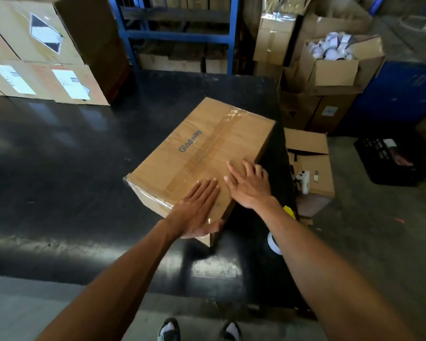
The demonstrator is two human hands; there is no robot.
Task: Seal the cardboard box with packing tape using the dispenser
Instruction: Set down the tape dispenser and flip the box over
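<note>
— Pressing flat on what, exactly?

— On the lid of the cardboard box [197, 158], which sits at the centre of the frame near the right edge of the black table [59, 168]. The left hand [197, 210] lies palm down, fingers spread, its thumb wrapped over the near corner.

— And the other?

— The right hand [250, 185] rests just beside it, fingers splayed, gripping nothing. Clear tape [217, 141] runs along the centre seam. A tape roll [273, 243] shows at lower right, partly hidden by the right forearm.
</note>
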